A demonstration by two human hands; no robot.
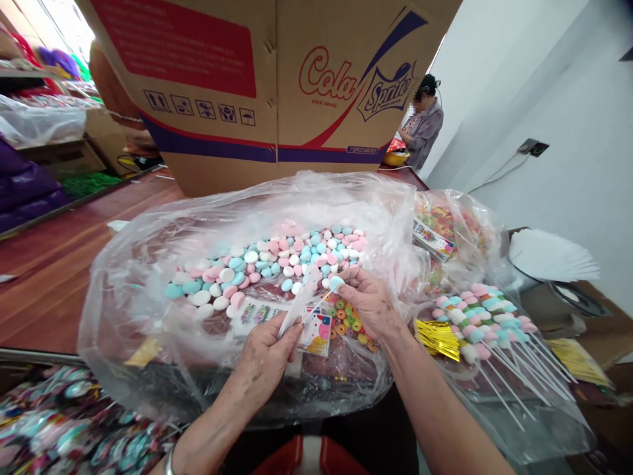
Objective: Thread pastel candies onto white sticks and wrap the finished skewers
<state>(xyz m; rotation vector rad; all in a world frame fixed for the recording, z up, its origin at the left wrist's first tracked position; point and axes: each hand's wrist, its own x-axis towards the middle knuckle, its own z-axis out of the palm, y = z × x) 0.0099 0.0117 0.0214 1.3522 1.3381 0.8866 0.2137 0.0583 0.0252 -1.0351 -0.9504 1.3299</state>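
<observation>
The left hand (267, 353) is pinching the lower end of a narrow clear sleeve (298, 305), whose long axis is slanting up and to the right toward the right hand (368, 300); that hand's fingers are closing on a pale blue marshmallow candy on a white stick (335, 284), just beside the sleeve's open top. Both hands are working over a big clear plastic bag (148, 277) holding loose pink, white and blue marshmallow candies (267, 260), while another bag (544, 422) to the right is holding finished marshmallow sticks (482, 316) beside gold twist ties (438, 338).
</observation>
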